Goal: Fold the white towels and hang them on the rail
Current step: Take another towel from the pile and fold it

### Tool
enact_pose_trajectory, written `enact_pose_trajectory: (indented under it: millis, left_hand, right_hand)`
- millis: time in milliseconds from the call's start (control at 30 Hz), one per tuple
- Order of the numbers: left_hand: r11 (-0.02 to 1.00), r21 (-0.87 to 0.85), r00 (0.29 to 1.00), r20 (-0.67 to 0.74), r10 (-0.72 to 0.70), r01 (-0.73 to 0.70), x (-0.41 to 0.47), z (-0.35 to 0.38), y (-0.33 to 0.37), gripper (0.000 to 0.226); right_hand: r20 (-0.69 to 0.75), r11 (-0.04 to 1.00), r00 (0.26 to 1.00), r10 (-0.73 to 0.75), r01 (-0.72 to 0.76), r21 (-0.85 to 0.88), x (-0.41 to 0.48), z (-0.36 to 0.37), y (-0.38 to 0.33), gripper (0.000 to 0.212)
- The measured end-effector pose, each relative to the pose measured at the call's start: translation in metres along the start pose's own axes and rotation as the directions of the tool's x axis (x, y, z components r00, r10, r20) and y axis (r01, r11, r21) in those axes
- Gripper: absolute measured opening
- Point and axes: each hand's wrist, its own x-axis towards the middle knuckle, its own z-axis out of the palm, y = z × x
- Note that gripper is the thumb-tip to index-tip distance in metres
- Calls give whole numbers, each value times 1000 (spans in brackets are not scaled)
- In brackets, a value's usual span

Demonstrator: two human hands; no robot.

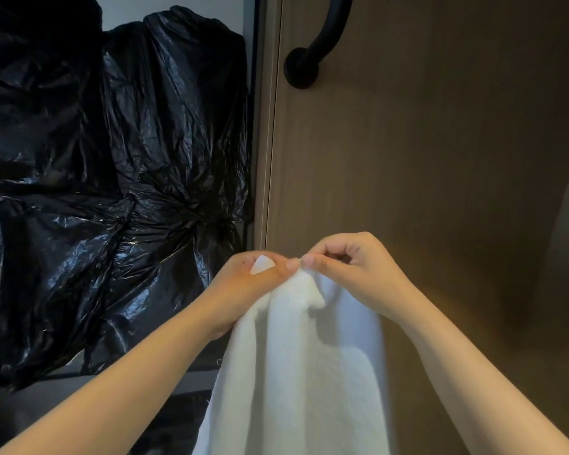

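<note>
As left hand [256, 280] and right hand [350, 269] pinch it, the white towel [304, 376] hangs bunched.

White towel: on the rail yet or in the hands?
Not hung. The left hand and right hand pinch the top edge of the white towel, which drapes below. The black rail above is bare where visible.
</note>
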Motion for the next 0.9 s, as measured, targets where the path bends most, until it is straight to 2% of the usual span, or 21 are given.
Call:
enact_pose_trajectory:
  millis: [67, 133, 200, 267, 367, 500, 600, 767, 900]
  left_hand:
    - [1000, 4, 999, -27, 22, -22, 2, -2, 3, 25]
    - [995, 95, 987, -154, 48, -34, 6, -8, 4, 17]
    - [969, 246, 940, -326, 99, -17, 11, -16, 2, 13]
    - [938, 348, 891, -421, 169, -14, 13, -24, 0, 11]
    - [910, 412, 850, -464, 248, -40, 16, -33, -3, 14]
    - [897, 437, 814, -498, 299, -63, 23, -39, -4, 14]
    - [897, 431, 799, -504, 327, -95, 27, -43, -2, 15]
    - [887, 451, 785, -513, 347, -98, 32, -43, -2, 15]
    - [889, 456, 764, -556, 327, -49, 32, -47, -11, 13]
  right_hand:
    - [-4, 1000, 1000, 23, -23, -22, -1, -2, 5, 19]
    - [-16, 997, 997, 70, -71, -38, -4, -8, 11, 26]
    - [-37, 992, 993, 112, -113, -47, -10, -19, 19, 34]
    - [-49, 988, 990, 134, -137, -67, -16, -31, 25, 36]
    - [-47, 980, 987, 153, -158, -125, -22, -42, 29, 34]
    - [-51, 968, 986, 159, -165, -187, -25, -45, 30, 26]
    - [-67, 952, 986, 153, -166, -257, -26, -50, 32, 27]
    - [-189, 924, 979, 76, -140, -355, -19, -55, 33, 23]
    - [-124, 893, 977, 177, -212, -396, -19, -54, 43, 34]
